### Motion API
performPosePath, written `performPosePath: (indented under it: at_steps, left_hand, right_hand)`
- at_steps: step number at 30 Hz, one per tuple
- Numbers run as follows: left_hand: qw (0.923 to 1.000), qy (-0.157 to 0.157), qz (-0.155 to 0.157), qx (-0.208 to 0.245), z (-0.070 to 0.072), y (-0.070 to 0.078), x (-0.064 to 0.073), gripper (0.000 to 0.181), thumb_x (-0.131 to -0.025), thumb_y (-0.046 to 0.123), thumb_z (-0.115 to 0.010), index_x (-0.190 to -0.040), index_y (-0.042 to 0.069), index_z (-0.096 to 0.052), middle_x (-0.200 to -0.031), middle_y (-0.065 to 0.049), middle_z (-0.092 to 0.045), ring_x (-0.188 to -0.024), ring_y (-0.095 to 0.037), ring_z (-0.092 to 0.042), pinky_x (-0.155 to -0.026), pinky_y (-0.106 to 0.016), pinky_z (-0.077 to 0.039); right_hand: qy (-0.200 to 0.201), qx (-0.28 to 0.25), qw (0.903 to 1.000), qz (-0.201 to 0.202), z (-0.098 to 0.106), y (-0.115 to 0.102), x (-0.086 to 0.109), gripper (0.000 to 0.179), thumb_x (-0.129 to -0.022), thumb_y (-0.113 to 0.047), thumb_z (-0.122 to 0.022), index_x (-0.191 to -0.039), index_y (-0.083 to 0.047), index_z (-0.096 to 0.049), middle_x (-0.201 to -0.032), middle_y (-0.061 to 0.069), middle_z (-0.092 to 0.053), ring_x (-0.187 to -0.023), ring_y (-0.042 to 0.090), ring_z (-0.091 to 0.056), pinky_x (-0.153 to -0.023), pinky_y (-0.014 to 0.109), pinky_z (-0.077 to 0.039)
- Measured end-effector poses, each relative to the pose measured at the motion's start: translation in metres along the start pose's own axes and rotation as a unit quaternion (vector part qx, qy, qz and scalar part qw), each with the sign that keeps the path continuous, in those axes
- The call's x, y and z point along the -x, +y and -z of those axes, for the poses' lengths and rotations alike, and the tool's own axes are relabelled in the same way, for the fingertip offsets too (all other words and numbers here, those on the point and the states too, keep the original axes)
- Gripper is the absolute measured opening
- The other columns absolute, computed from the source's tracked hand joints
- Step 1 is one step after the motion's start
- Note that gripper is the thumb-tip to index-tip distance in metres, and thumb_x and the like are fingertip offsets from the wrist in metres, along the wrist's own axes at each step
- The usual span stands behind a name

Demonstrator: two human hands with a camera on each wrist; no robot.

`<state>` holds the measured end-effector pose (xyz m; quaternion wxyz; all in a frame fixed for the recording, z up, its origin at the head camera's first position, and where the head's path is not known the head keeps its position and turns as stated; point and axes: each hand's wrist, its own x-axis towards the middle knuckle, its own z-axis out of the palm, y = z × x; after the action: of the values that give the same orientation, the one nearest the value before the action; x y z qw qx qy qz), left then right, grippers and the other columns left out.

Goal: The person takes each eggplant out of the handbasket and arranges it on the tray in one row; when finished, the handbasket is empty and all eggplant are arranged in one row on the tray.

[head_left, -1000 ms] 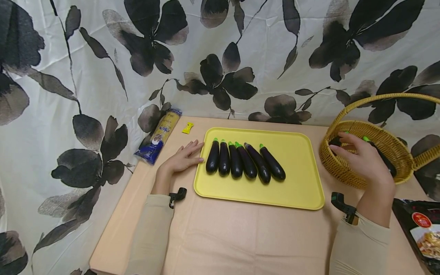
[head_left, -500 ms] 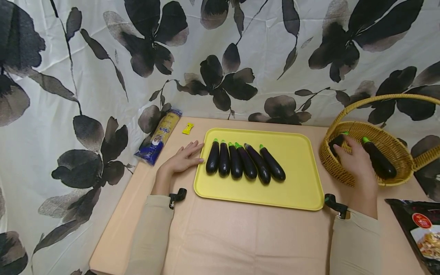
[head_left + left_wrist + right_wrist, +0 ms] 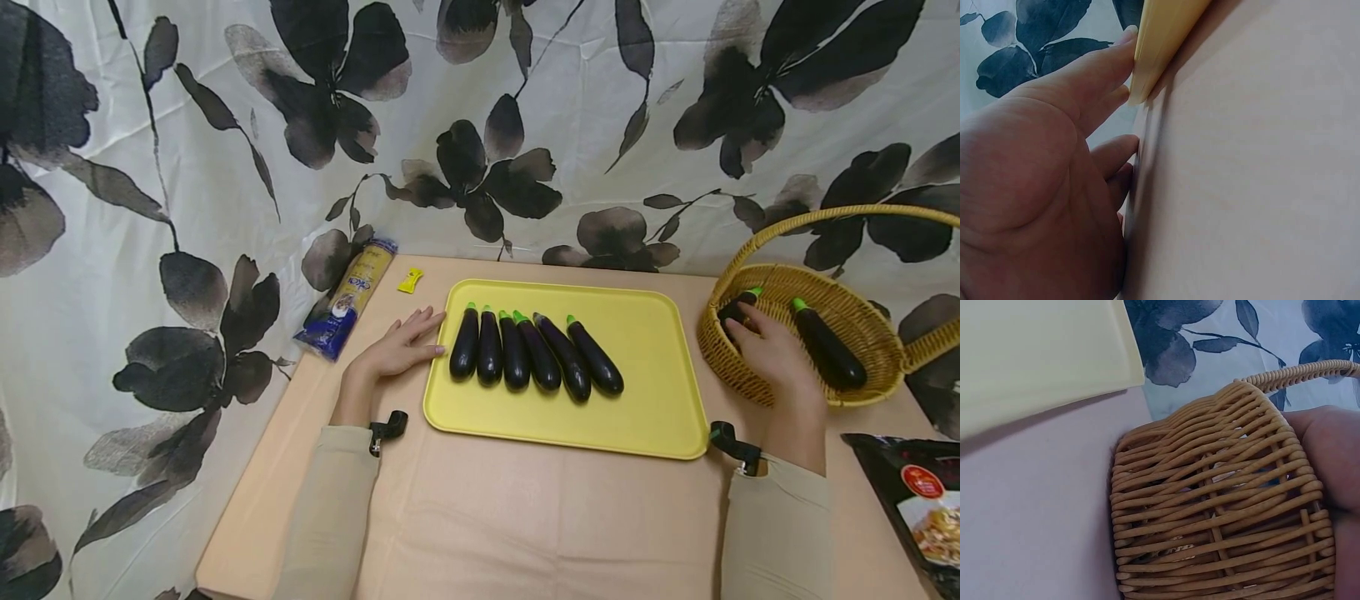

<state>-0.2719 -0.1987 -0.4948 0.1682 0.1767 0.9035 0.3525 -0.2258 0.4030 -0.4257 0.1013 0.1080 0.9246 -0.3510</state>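
Several dark purple eggplants (image 3: 516,354) with green stem ends lie side by side on a yellow tray (image 3: 645,400). At the tray's left edge rests my left hand (image 3: 401,346), fingers extended; in the left wrist view its thumb touches the tray's side. My right hand (image 3: 780,358) reaches into a wicker basket (image 3: 731,367) at the right, thumb and fingers around one eggplant (image 3: 738,305) by the basket's left wall. Part of that eggplant is hidden by the fingers. Another eggplant (image 3: 828,346) lies in the basket, right of the hand.
A blue and yellow packet (image 3: 348,300) lies at the table's left edge, with a small yellow wrapped piece (image 3: 409,280) beside it. A black food packet (image 3: 918,500) lies at the right. The basket's handle (image 3: 847,210) arches overhead. A floral curtain (image 3: 465,167) hangs behind.
My right hand has shifted left within the basket, uncovering the right-hand eggplant, and its fingers have come onto the left one. The left hand has stayed at the tray.
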Motion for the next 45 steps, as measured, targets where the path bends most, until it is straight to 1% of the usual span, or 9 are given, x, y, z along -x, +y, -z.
performPosePath:
  at_steps: [23, 26, 28, 30, 32, 34, 37, 40, 45]
  left_hand:
    - [1.0, 0.0, 0.0, 0.004, -0.0004, 0.0016, 0.002, 0.077, -0.101, 0.053, -0.062, -0.166, 0.028, -0.03, -0.176, -0.006, -0.011, -0.164, -0.027, 0.001, -0.131, -0.055, 0.01]
    - [1.0, -0.002, 0.001, 0.004, -0.0004, 0.0013, 0.0023, 0.077, -0.101, 0.053, -0.062, -0.166, 0.028, -0.03, -0.176, -0.007, -0.01, -0.164, -0.028, 0.002, -0.131, -0.056, 0.011]
    - [1.0, -0.002, 0.001, 0.004, -0.0004, 0.0013, 0.0023, 0.077, -0.101, 0.053, -0.062, -0.166, 0.029, -0.03, -0.176, -0.006, -0.011, -0.164, -0.027, 0.002, -0.131, -0.055, 0.01]
    - [1.0, -0.001, 0.001, 0.005, -0.0002, 0.0011, 0.0022, 0.076, -0.101, 0.053, -0.062, -0.166, 0.029, -0.03, -0.176, -0.005, -0.011, -0.164, -0.027, 0.001, -0.131, -0.054, 0.01]
    - [1.0, -0.002, 0.0, 0.005, -0.0003, 0.0008, 0.0017, 0.076, -0.101, 0.054, -0.062, -0.166, 0.03, -0.03, -0.176, -0.005, -0.011, -0.164, -0.026, 0.001, -0.131, -0.054, 0.01]
    - [1.0, -0.002, -0.001, 0.006, -0.0002, 0.0008, 0.0016, 0.076, -0.101, 0.054, -0.062, -0.166, 0.03, -0.03, -0.176, -0.005, -0.011, -0.164, -0.026, 0.001, -0.131, -0.054, 0.01]
    - [1.0, -0.002, -0.001, 0.006, -0.0001, 0.0003, 0.0012, 0.076, -0.101, 0.053, -0.062, -0.166, 0.03, -0.03, -0.177, -0.004, -0.01, -0.164, -0.025, 0.001, -0.131, -0.054, 0.01]
    - [1.0, -0.001, 0.0, 0.006, 0.0001, -0.0003, 0.0012, 0.076, -0.101, 0.054, -0.062, -0.166, 0.03, -0.029, -0.177, -0.003, -0.01, -0.164, -0.025, 0.001, -0.131, -0.053, 0.01]
    - [1.0, 0.0, 0.0, 0.003, 0.0001, -0.001, 0.0009, 0.077, -0.101, 0.054, -0.062, -0.166, 0.03, -0.029, -0.176, -0.003, -0.011, -0.164, -0.024, 0.001, -0.131, -0.053, 0.01]
  right_hand:
    - [0.018, -0.031, 0.9992, 0.016, 0.0017, 0.0024, 0.0052, 0.075, -0.11, -0.055, -0.033, -0.168, -0.014, -0.01, -0.169, 0.032, -0.014, -0.152, 0.062, -0.015, -0.111, 0.084, -0.021]
    - [0.021, -0.048, 0.9984, 0.023, 0.002, 0.0015, 0.0062, 0.076, -0.109, -0.056, -0.034, -0.168, -0.013, -0.012, -0.167, 0.032, -0.024, -0.142, 0.052, -0.04, -0.107, 0.07, -0.043]
    - [0.023, -0.057, 0.9977, 0.03, 0.002, 0.0011, 0.0059, 0.076, -0.109, -0.056, -0.036, -0.168, -0.012, -0.015, -0.165, 0.031, -0.029, -0.128, 0.039, -0.054, -0.099, 0.045, -0.055]
    - [0.026, -0.063, 0.9972, 0.032, 0.0017, 0.0008, 0.0054, 0.076, -0.109, -0.055, -0.038, -0.168, -0.012, -0.017, -0.164, 0.03, -0.032, -0.116, 0.028, -0.06, -0.083, 0.022, -0.054]
    - [0.027, -0.065, 0.997, 0.032, 0.0016, 0.0005, 0.0047, 0.076, -0.109, -0.055, -0.039, -0.168, -0.011, -0.018, -0.165, 0.03, -0.03, -0.117, 0.027, -0.06, -0.076, 0.013, -0.053]
    - [0.031, -0.063, 0.9971, 0.03, 0.001, 0.0001, 0.0045, 0.076, -0.109, -0.055, -0.039, -0.168, -0.011, -0.019, -0.166, 0.03, -0.029, -0.12, 0.032, -0.06, -0.08, 0.019, -0.059]
    - [0.035, -0.06, 0.9972, 0.027, -0.0001, -0.0015, 0.0044, 0.076, -0.109, -0.055, -0.037, -0.167, -0.011, -0.018, -0.165, 0.031, -0.029, -0.127, 0.044, -0.054, -0.1, 0.048, -0.057]
    - [0.037, -0.05, 0.9976, 0.03, -0.0006, -0.0029, 0.0042, 0.075, -0.109, -0.054, -0.036, -0.167, -0.009, -0.019, -0.167, 0.032, -0.022, -0.141, 0.053, -0.039, -0.112, 0.075, -0.035]
    - [0.041, -0.039, 0.998, 0.028, -0.0005, -0.0046, 0.0043, 0.072, -0.111, -0.051, -0.037, -0.166, -0.008, -0.02, -0.171, 0.032, -0.009, -0.155, 0.059, -0.007, -0.115, 0.083, -0.014]
